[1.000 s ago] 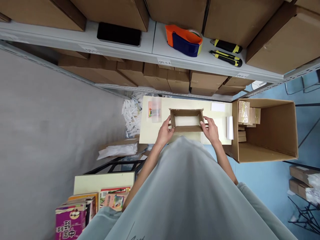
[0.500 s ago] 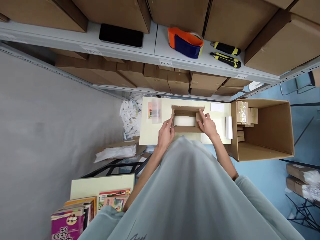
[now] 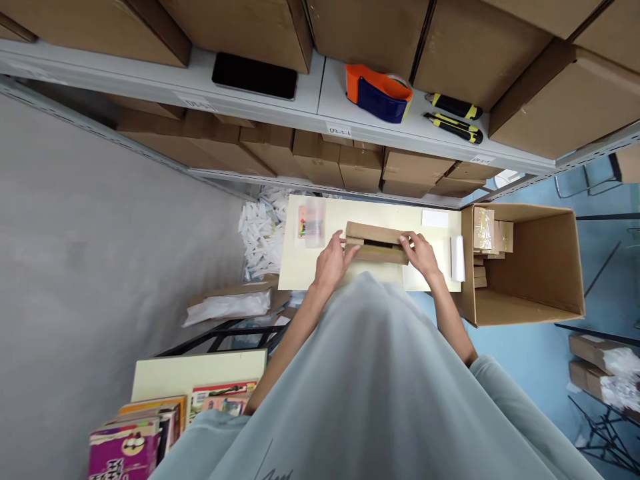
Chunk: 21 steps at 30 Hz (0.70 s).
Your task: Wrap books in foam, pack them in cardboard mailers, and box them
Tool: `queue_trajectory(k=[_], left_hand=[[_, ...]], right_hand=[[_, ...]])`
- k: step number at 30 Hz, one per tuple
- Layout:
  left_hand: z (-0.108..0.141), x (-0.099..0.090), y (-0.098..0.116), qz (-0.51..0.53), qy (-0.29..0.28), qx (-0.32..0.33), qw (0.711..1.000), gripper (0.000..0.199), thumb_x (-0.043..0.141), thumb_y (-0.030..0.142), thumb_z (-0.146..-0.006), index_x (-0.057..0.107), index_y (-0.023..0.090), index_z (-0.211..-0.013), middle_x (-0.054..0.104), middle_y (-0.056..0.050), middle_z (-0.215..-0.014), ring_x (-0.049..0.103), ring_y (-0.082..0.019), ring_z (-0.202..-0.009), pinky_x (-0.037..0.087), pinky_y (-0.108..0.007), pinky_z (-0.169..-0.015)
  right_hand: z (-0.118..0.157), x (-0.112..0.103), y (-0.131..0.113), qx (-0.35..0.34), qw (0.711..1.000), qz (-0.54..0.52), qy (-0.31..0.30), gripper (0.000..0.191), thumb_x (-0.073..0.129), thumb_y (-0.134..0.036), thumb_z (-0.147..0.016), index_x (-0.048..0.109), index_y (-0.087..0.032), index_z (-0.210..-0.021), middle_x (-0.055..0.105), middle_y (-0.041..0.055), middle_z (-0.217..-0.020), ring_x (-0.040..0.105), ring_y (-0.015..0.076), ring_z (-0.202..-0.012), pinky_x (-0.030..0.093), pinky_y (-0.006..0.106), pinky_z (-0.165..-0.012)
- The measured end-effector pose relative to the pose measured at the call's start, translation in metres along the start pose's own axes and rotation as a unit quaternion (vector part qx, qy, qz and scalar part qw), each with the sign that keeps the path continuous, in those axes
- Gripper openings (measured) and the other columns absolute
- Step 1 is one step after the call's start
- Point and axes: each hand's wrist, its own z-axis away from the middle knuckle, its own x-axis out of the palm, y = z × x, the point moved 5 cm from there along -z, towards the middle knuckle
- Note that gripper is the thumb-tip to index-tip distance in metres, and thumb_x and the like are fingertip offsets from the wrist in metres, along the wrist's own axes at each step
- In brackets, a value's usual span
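Note:
A small brown cardboard box (image 3: 379, 233) lies on the pale yellow table (image 3: 295, 277), its two long flaps folded inward with a dark narrow gap between them. My left hand (image 3: 331, 261) grips the box's left end, thumb and fingers round the flap edges. At the right end, my right hand (image 3: 421, 255) pinches the box near the same gap. To the left of the box lies a clear plastic sleeve (image 3: 314, 225) beside a small colourful card (image 3: 302, 221). White paper (image 3: 435, 218) and a white roll (image 3: 457, 259) are to the right.
A large open carton (image 3: 535, 267) with small boxes stands at the table's right end. Beyond the table, a shelf (image 3: 305, 117) holds cartons, a black phone (image 3: 255, 75), a tape dispenser (image 3: 379, 93) and cutters (image 3: 454, 127). Books (image 3: 125, 443) are at the lower left.
The box's long flaps have folded inward, narrowing its wide opening to a slit. Both hands have shifted their hold at the box's ends. The view has moved slightly.

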Motion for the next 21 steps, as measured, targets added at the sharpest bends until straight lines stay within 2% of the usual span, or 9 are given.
queue_trajectory(k=[2,5,7,9,12,15,18,21], left_hand=[[-0.011,0.0,-0.002,0.002,0.007,0.002,1.0,0.059,0.06,0.044,-0.113,0.052,0.022,-0.167,0.074,-0.015,-0.131,0.077,-0.03,-0.107,0.06,-0.042,-0.101],[-0.022,0.005,-0.005,-0.003,0.0,0.016,1.0,0.044,0.061,0.039,-0.111,0.069,0.024,-0.152,0.069,-0.015,-0.134,0.077,-0.028,-0.1,0.06,-0.041,-0.1],[-0.026,0.009,-0.007,0.017,0.004,0.018,1.0,0.041,0.06,0.037,-0.111,0.07,0.024,-0.148,0.066,-0.016,-0.145,0.077,-0.028,-0.103,0.06,-0.042,-0.103],[-0.028,0.014,-0.008,0.045,0.009,0.023,0.999,0.043,0.056,0.035,-0.112,0.065,0.024,-0.153,0.066,-0.016,-0.152,0.076,-0.029,-0.114,0.058,-0.043,-0.11],[-0.033,0.021,-0.007,0.062,0.008,0.023,0.998,0.044,0.052,0.037,-0.114,0.061,0.024,-0.155,0.07,-0.015,-0.151,0.072,-0.032,-0.128,0.056,-0.045,-0.114],[-0.043,0.024,-0.004,0.058,0.016,0.014,0.998,0.044,0.05,0.037,-0.115,0.06,0.024,-0.156,0.07,-0.015,-0.152,0.07,-0.033,-0.132,0.055,-0.046,-0.115],[-0.049,0.029,0.0,0.04,0.018,0.014,0.999,0.044,0.05,0.036,-0.115,0.06,0.024,-0.156,0.069,-0.016,-0.153,0.072,-0.033,-0.129,0.055,-0.047,-0.115],[-0.044,0.036,0.002,0.021,0.002,0.029,0.999,0.044,0.053,0.035,-0.114,0.061,0.023,-0.155,0.065,-0.018,-0.154,0.073,-0.034,-0.127,0.058,-0.049,-0.113]], right_hand=[[0.005,0.004,0.004,0.017,1.0,-0.014,-0.003,0.048,0.049,-0.065,-0.111,0.076,-0.027,-0.124,0.07,0.0132,-0.132,0.074,0.0243,-0.083,0.059,0.045,-0.095],[0.009,0.014,0.013,0.025,0.999,-0.046,-0.013,0.036,0.057,-0.056,-0.106,0.07,-0.029,-0.126,0.07,0.011,-0.14,0.075,0.0239,-0.083,0.059,0.043,-0.092],[0.008,0.02,0.018,0.018,0.998,-0.065,-0.009,0.034,0.058,-0.052,-0.105,0.066,-0.03,-0.13,0.074,0.0085,-0.139,0.075,0.025,-0.085,0.059,0.042,-0.091],[0.003,0.024,0.021,0.012,0.997,-0.075,0.004,0.034,0.058,-0.053,-0.104,0.064,-0.031,-0.13,0.076,0.0074,-0.138,0.074,0.026,-0.087,0.058,0.042,-0.092],[-0.01,0.025,0.026,0.015,0.997,-0.066,0.02,0.034,0.057,-0.054,-0.104,0.064,-0.031,-0.128,0.08,0.0076,-0.127,0.072,0.0279,-0.086,0.057,0.043,-0.091],[-0.028,0.024,0.03,0.025,0.998,-0.061,0.023,0.034,0.056,-0.053,-0.104,0.064,-0.032,-0.129,0.081,0.0067,-0.115,0.072,0.0296,-0.084,0.057,0.044,-0.09],[-0.041,0.025,0.038,0.035,0.997,-0.061,0.022,0.034,0.055,-0.053,-0.103,0.063,-0.032,-0.128,0.081,0.0065,-0.111,0.072,0.0299,-0.082,0.057,0.045,-0.091],[-0.038,0.034,0.047,0.043,0.997,-0.062,0.011,0.032,0.055,-0.053,-0.102,0.061,-0.031,-0.125,0.082,0.0078,-0.113,0.073,0.0297,-0.08,0.058,0.044,-0.091]])
